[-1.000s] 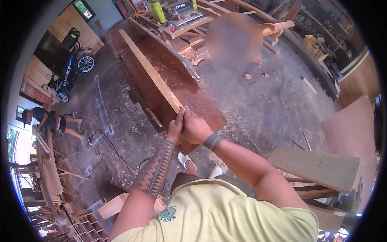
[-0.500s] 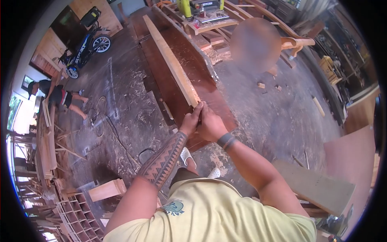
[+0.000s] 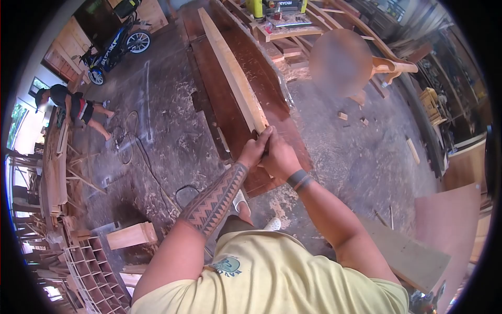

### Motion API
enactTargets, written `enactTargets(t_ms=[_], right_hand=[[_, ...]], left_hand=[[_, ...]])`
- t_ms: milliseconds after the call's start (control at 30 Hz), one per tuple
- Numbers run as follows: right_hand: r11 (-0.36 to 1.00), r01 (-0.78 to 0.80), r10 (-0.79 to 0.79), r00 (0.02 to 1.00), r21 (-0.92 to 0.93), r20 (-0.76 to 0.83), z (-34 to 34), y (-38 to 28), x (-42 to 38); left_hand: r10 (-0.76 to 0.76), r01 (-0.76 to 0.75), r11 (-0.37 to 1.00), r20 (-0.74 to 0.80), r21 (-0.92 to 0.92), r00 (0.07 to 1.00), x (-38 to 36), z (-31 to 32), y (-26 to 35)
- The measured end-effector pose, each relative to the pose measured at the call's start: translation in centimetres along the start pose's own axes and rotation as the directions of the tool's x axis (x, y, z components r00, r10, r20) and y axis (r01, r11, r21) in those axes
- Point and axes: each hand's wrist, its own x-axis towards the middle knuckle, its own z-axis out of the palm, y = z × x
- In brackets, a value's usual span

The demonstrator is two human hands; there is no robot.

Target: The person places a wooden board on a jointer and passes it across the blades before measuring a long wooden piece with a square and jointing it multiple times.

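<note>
A long pale wooden beam (image 3: 232,73) stretches away from me over a reddish-brown board surface (image 3: 217,97). Its near end meets my two hands, which are close together. My left hand (image 3: 253,150), below the tattooed forearm, is closed at that end, thumb and fingers pressed together. Beside it on the right, my right hand (image 3: 280,157) is curled with its fingertips at the same end. Whether either hand also holds some small thing is hidden by the fingers.
A co-worker (image 3: 76,107) bends over lumber at the left. A motorbike (image 3: 112,55) stands at upper left. Cables (image 3: 149,165) lie on the floor. A green power tool (image 3: 255,9) sits on a wooden frame at the top. A grey board (image 3: 402,251) is at lower right.
The view has shifted a little, so the beam and board appear slightly further right. Both hands remain together at the beam's near end.
</note>
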Motion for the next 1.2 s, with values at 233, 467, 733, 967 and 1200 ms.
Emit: enactTargets(t_ms=[233, 467, 733, 967, 1200], right_hand=[[1.0, -0.01, 0.01, 0.998, -0.005, 0.067, -1.8, -2.1, 0.5], [0.998, 0.046, -0.044, 0.998, -0.052, 0.033, -1.1, -1.4, 1.5], [0.999, 0.035, -0.033, 0.999, -0.039, 0.033, -0.9, -1.5, 3.1], [1.0, 0.02, -0.019, 0.996, 0.006, -0.088, 0.7, -0.7, 4.9], [0.998, 0.058, -0.058, 0.998, -0.038, -0.01, 0.1, -1.6, 6.5]], left_hand=[[0.016, -0.016, 1.0, -0.003, -0.002, 1.0, 2.1, -0.7, -0.7], [0.012, -0.012, 1.0, 0.016, -0.028, 1.0, 1.9, -0.8, 0.6], [0.111, -0.117, 0.991, -0.095, -0.06, 0.989, 3.6, -0.6, 0.8], [0.151, -0.155, 0.987, -0.098, -0.032, 0.984, 4.9, -1.4, 1.1], [0.096, -0.097, 0.995, 0.026, 0.04, 0.995, 8.3, -4.1, 1.1]])
